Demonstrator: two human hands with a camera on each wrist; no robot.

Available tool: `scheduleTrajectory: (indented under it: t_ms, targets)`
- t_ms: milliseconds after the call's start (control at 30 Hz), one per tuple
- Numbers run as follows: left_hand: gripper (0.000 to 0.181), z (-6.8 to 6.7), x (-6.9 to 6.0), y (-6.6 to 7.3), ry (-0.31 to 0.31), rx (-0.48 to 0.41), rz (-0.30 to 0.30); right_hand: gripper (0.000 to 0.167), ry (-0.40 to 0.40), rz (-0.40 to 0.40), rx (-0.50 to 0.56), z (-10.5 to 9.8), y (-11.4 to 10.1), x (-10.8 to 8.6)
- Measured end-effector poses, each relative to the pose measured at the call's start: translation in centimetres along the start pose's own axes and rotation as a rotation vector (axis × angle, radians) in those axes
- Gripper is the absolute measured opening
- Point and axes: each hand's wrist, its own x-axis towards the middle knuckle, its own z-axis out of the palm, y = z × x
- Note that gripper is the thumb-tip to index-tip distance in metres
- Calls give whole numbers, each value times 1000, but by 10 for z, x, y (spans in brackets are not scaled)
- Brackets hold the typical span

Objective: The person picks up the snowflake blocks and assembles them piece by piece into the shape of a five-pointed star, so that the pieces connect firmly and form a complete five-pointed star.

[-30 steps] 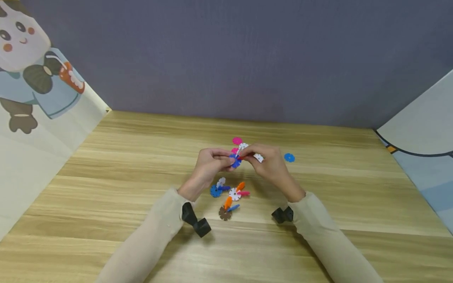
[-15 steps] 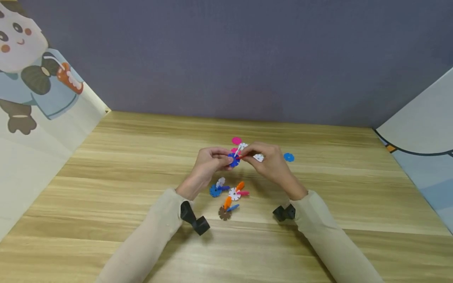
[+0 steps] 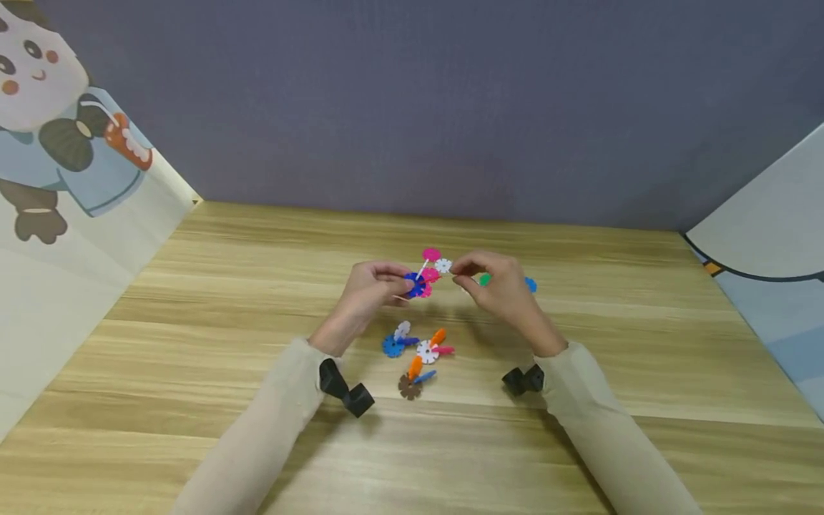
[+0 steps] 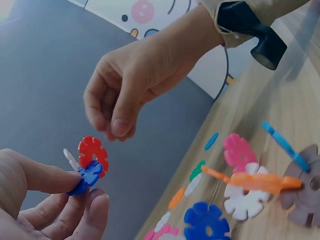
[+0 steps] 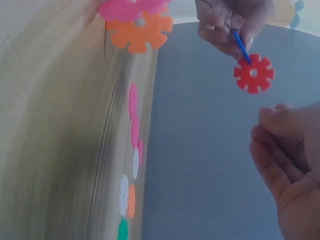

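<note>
My left hand [image 3: 372,292] pinches a dark blue notched disc [image 3: 415,285] between thumb and fingers. A red disc [image 4: 93,154] and a white disc [image 4: 70,159] stand joined to that blue disc in the left wrist view. To the right, my right hand [image 3: 498,290] hovers apart from this piece, its fingers bent with nothing between them; in the right wrist view its fingertips lie a little below the red disc [image 5: 254,73]. Nearer the body are joined pieces: one on a light blue disc [image 3: 393,346], one on a white disc [image 3: 427,352], one on a brown disc [image 3: 409,387].
Behind the hands, loose discs lie on the wooden table [image 3: 257,286]: pink [image 3: 431,254], white [image 3: 443,265], green [image 3: 485,280] and blue [image 3: 531,284]. An orange disc [image 4: 176,198] shows in the left wrist view. A grey panel [image 3: 425,107] rises behind the table.
My right hand has let go of the red disc and moved slightly right and away. My left hand has shifted a little left with the joined piece, and a green disc now shows beside my right hand.
</note>
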Motion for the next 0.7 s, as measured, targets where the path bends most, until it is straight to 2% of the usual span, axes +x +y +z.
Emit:
scheduleTrajectory:
  t_ms: [367, 700]
  targets:
    - [22, -17, -8, -5, -8, 33, -1, 13, -7, 113, -48, -8, 8, -6]
    - [22, -21, -15, -5, -36, 33, -8, 19, -69, 243, -83, -13, 18, -14]
